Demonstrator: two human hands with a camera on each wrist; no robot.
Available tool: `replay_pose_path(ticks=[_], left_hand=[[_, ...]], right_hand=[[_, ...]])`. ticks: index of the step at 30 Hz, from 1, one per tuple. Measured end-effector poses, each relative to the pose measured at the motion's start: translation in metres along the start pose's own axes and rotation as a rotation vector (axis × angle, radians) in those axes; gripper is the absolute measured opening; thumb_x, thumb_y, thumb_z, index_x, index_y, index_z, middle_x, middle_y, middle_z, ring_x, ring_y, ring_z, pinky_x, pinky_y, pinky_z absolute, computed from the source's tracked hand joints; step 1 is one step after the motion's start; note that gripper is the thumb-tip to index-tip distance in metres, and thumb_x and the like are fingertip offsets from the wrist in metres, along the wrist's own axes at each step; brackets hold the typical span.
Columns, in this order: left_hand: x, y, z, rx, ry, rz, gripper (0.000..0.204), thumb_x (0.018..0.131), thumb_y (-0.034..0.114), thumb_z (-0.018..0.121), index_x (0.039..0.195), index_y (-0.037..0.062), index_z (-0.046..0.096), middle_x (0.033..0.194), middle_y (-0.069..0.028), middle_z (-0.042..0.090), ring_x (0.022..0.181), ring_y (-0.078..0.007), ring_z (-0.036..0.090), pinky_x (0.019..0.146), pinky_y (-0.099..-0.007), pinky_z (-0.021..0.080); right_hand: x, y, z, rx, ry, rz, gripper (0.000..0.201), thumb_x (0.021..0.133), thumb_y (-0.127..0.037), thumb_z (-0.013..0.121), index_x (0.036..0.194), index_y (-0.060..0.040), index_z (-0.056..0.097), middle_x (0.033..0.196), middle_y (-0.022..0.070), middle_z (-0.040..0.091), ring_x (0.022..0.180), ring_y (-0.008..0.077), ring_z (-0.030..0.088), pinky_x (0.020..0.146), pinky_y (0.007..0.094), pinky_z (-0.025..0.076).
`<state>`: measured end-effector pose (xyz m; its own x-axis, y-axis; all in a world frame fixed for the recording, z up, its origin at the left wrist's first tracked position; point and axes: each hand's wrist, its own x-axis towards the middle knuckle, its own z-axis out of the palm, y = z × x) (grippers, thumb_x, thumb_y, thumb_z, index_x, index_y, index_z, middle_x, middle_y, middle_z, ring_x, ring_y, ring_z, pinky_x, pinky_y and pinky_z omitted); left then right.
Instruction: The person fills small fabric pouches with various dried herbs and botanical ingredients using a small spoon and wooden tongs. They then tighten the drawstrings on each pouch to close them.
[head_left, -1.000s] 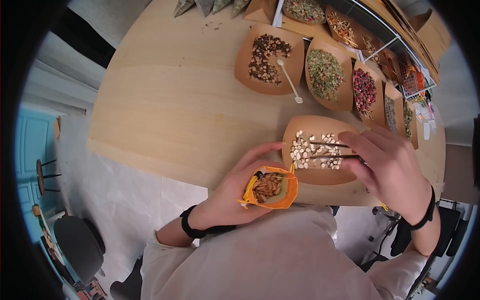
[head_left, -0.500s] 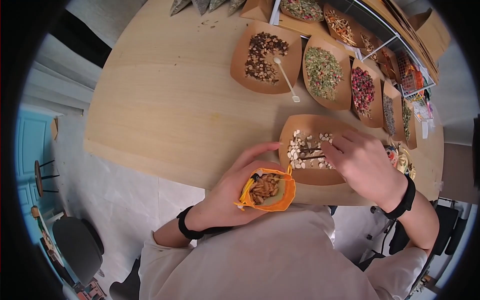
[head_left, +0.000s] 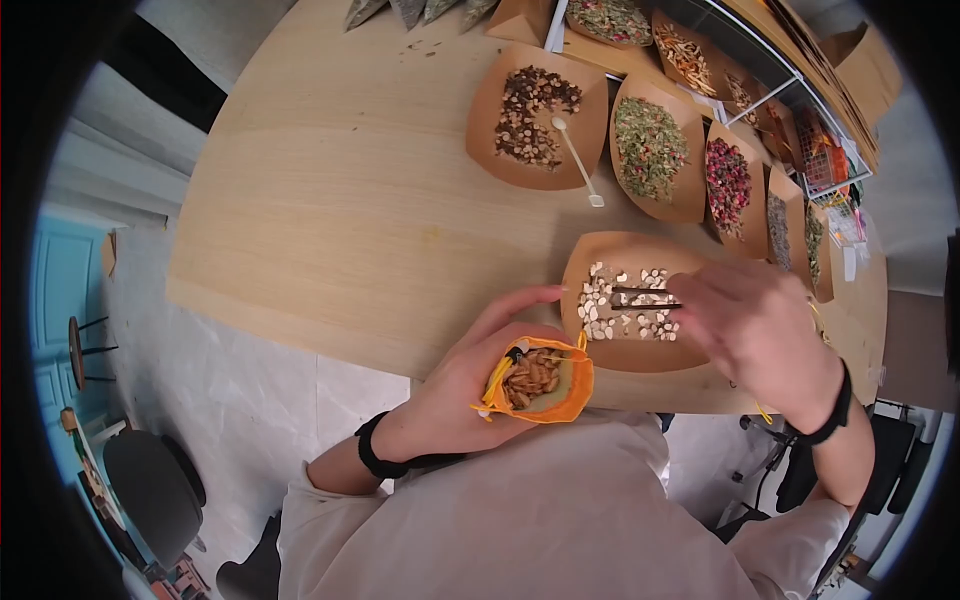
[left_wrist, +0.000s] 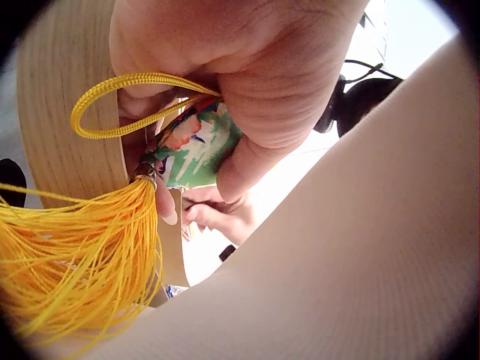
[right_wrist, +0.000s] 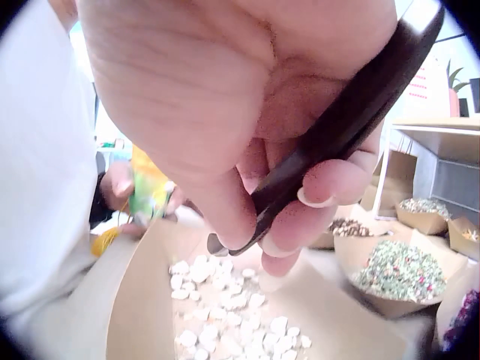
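My left hand (head_left: 450,400) holds a small drawstring pouch (head_left: 572,398) upright, its orange-lined mouth open and brown dried pieces (head_left: 532,378) inside. In the left wrist view the pouch's green patterned cloth (left_wrist: 199,154) shows, with a yellow cord loop (left_wrist: 84,105) and a yellow tassel (left_wrist: 90,255). My right hand (head_left: 765,340) pinches dark tweezers (right_wrist: 322,139) between thumb and fingers. Their two tips stand slightly apart over a brown paper tray (head_left: 640,354) of small white dried slices (head_left: 597,300), just right of the pouch.
Behind is a tray of dark chopped pieces (head_left: 525,115) with a pale little spoon (head_left: 580,160) across its edge. Trays of green herbs (head_left: 650,145), red buds (head_left: 728,185) and others line the right. A wire shelf (head_left: 790,85) stands behind them; filled bags (head_left: 410,12) lie at the far edge.
My right hand moved left and lower over the tray of white slices, then drew back a little to the right. The tweezer tips are closer together than a second ago. My left hand stays nearly still.
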<state>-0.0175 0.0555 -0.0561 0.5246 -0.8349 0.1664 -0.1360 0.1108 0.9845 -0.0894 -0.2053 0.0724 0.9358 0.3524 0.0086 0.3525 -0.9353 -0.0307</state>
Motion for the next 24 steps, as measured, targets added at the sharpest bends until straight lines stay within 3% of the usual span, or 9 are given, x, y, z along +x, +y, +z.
replay_pose_path(ticks=[4,7,11,13,19,24], left_hand=[[0.0,0.0,0.002,-0.009,-0.001,-0.007,0.053,0.078,0.006,0.086,0.125,0.0063,0.062,0.156,-0.0165,0.036,0.144,-0.0293,0.043,0.11,-0.0375,0.044],[-0.001,-0.002,0.003,-0.033,0.007,-0.012,0.053,0.078,0.006,0.086,0.125,0.0067,0.062,0.156,-0.0165,0.036,0.144,-0.0296,0.043,0.11,-0.0378,0.044],[0.0,-0.001,0.002,-0.015,0.003,-0.004,0.053,0.078,0.006,0.086,0.125,0.0068,0.063,0.156,-0.0165,0.037,0.143,-0.0298,0.043,0.11,-0.0377,0.044],[0.0,-0.001,0.001,-0.011,-0.002,-0.013,0.052,0.077,0.006,0.086,0.124,0.0069,0.063,0.156,-0.0166,0.037,0.143,-0.0299,0.044,0.11,-0.0375,0.044],[0.0,0.0,0.002,-0.014,0.002,-0.02,0.051,0.078,0.006,0.085,0.123,0.0068,0.063,0.156,-0.0169,0.037,0.142,-0.0295,0.045,0.109,-0.0369,0.045],[0.001,-0.002,0.001,-0.007,-0.007,-0.005,0.052,0.078,0.006,0.085,0.124,0.0065,0.063,0.156,-0.017,0.037,0.142,-0.0286,0.045,0.109,-0.0364,0.045]], right_hand=[[0.002,-0.007,-0.028,0.324,0.087,-0.051,0.023,0.081,-0.015,0.078,0.099,-0.0017,0.069,0.072,0.0093,0.062,0.066,0.0298,0.062,0.057,0.0413,0.048],[0.002,-0.018,-0.032,0.381,0.067,-0.016,0.028,0.078,-0.012,0.081,0.101,-0.0002,0.071,0.079,0.0112,0.066,0.069,0.0303,0.062,0.062,0.0397,0.048],[0.003,-0.007,-0.02,0.302,0.062,0.069,0.024,0.081,-0.013,0.077,0.1,-0.0017,0.069,0.079,0.0099,0.064,0.071,0.0322,0.064,0.061,0.0422,0.05],[0.004,0.001,-0.009,0.15,-0.083,0.073,0.021,0.081,-0.012,0.076,0.097,-0.0014,0.068,0.082,0.0111,0.066,0.076,0.0334,0.066,0.064,0.0437,0.052],[0.017,0.01,0.012,0.175,-0.25,0.078,0.016,0.083,-0.011,0.072,0.094,-0.0006,0.067,0.086,0.0141,0.068,0.085,0.0361,0.067,0.071,0.0463,0.053],[0.025,0.014,0.02,0.199,-0.235,0.02,0.015,0.081,-0.009,0.07,0.093,0.0001,0.067,0.086,0.0148,0.068,0.084,0.036,0.068,0.071,0.0457,0.054]])
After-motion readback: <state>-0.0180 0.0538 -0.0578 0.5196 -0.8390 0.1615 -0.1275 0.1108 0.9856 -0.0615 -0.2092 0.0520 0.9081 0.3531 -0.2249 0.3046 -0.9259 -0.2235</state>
